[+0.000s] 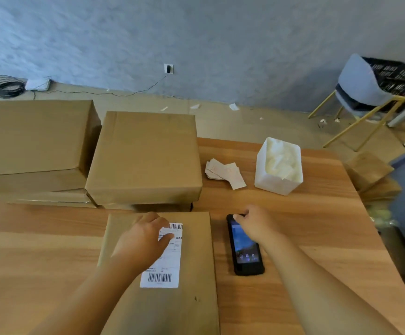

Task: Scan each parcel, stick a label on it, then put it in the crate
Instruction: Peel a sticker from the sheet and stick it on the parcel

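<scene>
Cardboard parcel (pixel 193 259): left grip (pixel 146 240) presses label (pixel 170 263); right grip (pixel 254 224) pinches scanner (pixel 245 249) top.

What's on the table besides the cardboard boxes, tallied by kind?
Scanner: 1
White tub: 1
Pile of paper slips: 1
Total: 3

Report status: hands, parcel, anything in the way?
Left hand pressing label onto parcel. Right hand gripping scanner at its top end, flat on table. Crate far right, chair in front of it.
</scene>
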A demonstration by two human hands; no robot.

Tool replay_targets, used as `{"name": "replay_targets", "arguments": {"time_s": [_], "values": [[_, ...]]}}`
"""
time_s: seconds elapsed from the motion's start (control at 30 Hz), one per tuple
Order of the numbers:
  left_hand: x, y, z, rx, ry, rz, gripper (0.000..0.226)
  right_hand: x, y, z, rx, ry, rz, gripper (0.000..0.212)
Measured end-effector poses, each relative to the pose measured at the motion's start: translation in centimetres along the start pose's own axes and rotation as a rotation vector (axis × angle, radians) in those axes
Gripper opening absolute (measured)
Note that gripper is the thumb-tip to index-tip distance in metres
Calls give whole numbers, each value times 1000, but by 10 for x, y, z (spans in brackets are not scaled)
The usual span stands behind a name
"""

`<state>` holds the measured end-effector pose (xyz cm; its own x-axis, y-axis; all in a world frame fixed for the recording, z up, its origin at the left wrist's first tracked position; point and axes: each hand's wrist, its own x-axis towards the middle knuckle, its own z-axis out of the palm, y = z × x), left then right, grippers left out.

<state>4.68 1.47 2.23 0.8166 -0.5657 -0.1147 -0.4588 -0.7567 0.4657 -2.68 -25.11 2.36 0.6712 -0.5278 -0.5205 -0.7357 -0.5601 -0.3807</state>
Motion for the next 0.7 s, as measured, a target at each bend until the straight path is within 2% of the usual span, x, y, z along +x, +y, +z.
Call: {"name": "replay_targets", "arguments": {"time_s": [0.13, 0.23, 0.33, 0.43, 0.7], "values": [[16, 7, 19, 166, 19, 39, 27, 52, 0, -16, 13, 20, -11, 45], [18, 12, 25, 290, 61, 66, 23, 84, -5, -22, 4, 71, -18, 32], [21, 13, 26, 293, 64, 53, 35, 112, -9, -19, 17, 85, 46, 38], [24, 12, 26, 271, 58, 31, 33, 132, -12, -11, 11, 63, 84, 43], [22, 14, 29, 194, 109, -12, 26, 143, -13, -4, 158, 83, 177, 31]]}}
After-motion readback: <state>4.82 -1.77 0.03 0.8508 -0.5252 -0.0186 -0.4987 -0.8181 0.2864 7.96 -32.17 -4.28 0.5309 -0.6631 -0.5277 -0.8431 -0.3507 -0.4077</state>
